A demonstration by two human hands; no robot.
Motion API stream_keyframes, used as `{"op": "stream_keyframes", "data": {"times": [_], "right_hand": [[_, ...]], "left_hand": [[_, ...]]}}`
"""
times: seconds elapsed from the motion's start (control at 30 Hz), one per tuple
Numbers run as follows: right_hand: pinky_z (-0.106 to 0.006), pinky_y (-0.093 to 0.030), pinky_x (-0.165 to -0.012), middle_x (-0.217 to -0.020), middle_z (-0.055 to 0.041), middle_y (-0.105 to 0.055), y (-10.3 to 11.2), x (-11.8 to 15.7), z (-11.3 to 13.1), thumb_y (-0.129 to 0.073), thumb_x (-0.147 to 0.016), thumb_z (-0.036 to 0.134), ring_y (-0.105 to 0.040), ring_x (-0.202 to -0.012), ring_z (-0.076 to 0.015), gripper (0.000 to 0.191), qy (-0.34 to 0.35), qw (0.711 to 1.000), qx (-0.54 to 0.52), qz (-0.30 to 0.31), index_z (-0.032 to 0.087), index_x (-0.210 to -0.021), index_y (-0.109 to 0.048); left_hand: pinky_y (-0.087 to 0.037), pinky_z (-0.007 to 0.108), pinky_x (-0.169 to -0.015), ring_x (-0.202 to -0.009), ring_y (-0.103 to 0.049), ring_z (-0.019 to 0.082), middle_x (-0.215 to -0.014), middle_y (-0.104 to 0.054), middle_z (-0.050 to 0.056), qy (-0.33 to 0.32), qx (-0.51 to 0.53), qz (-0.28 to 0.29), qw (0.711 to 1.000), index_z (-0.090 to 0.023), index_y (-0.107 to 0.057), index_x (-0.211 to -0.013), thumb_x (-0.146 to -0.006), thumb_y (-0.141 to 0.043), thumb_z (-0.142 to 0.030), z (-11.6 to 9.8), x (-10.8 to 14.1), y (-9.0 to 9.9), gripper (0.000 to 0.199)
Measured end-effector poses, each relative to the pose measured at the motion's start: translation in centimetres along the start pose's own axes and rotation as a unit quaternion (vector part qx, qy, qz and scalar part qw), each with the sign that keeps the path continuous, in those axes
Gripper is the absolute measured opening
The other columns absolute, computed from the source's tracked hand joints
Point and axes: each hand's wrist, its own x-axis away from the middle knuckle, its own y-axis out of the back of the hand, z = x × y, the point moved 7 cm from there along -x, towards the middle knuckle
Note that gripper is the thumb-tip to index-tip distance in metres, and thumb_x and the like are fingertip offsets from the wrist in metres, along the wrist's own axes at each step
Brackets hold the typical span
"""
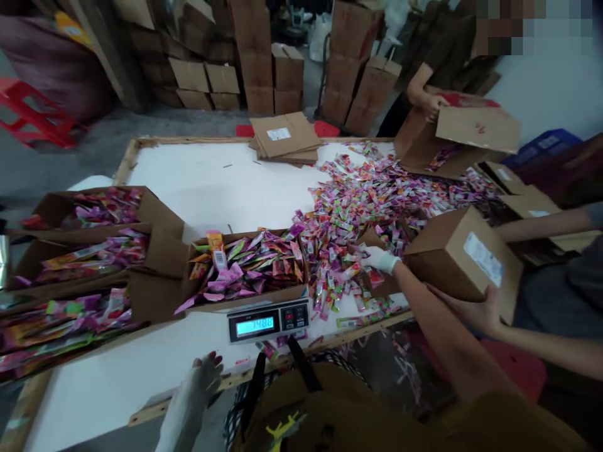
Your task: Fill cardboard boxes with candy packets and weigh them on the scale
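My left hand (196,380), in a pale glove with bare fingertips, is held with fingers loosely spread at the table's front edge, holding nothing. My right hand (380,258), also gloved, reaches over a small cardboard box (387,285) among the packets. Its fingers are blurred there, and their grip is unclear. Left of it spreads a heap of small colourful packets (342,235). Between my hands a digital scale (268,320) with a lit display stands before an open carton (264,301) full of packets. One orange packet (217,250) stands upright in that carton.
Three filled cartons (167,263) stand at the left. Flattened cardboard (285,135) lies at the back edge. On the right, a co-worker's hands hold a closed carton (452,251); another person tilts an open box (478,129) above the heap. Red stools (42,113) and stacked boxes (254,56) stand beyond.
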Motion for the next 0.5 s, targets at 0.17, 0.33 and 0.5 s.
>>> {"op": "stream_keyframes", "data": {"times": [0.17,0.33,0.5], "right_hand": [[-0.030,-0.061,-0.069,-0.087,-0.0055,-0.078,-1.8,-7.3,12.5,-0.083,-0.083,0.048,-0.070,-0.073,-0.0174,0.046,0.055,0.924,-0.271,0.266,0.013,-0.113,-0.081],[-0.027,-0.060,-0.068,-0.092,-0.0044,-0.077,-0.9,-7.4,26.5,-0.079,-0.094,0.045,-0.067,-0.070,-0.0134,0.057,0.212,0.779,-0.484,0.339,0.014,-0.141,-0.070],[-0.042,-0.060,-0.104,-0.125,-0.0148,-0.079,-7.9,-4.3,35.1,-0.083,-0.079,0.027,-0.075,-0.113,-0.0285,0.062,0.373,0.795,-0.273,0.394,0.012,-0.139,-0.073]], "left_hand": [[-0.041,0.058,-0.126,-0.146,-0.060,0.040,-0.146,-0.071,0.023,-0.049,-0.017,0.042,0.998,-0.019,-0.072,-0.120,-0.092,-0.061,-0.054,-3.4,1.0,-1.4,0.046],[-0.044,0.058,-0.123,-0.144,-0.063,0.038,-0.145,-0.071,0.025,-0.043,-0.031,0.033,0.998,-0.016,-0.072,-0.119,-0.098,-0.055,-0.048,-5.3,-0.2,-0.9,0.042],[-0.042,0.059,-0.125,-0.146,-0.060,0.039,-0.148,-0.069,0.024,-0.028,-0.001,0.014,1.000,-0.016,-0.071,-0.119,-0.100,-0.052,-0.045,-5.2,-0.6,2.4,0.039]]}}
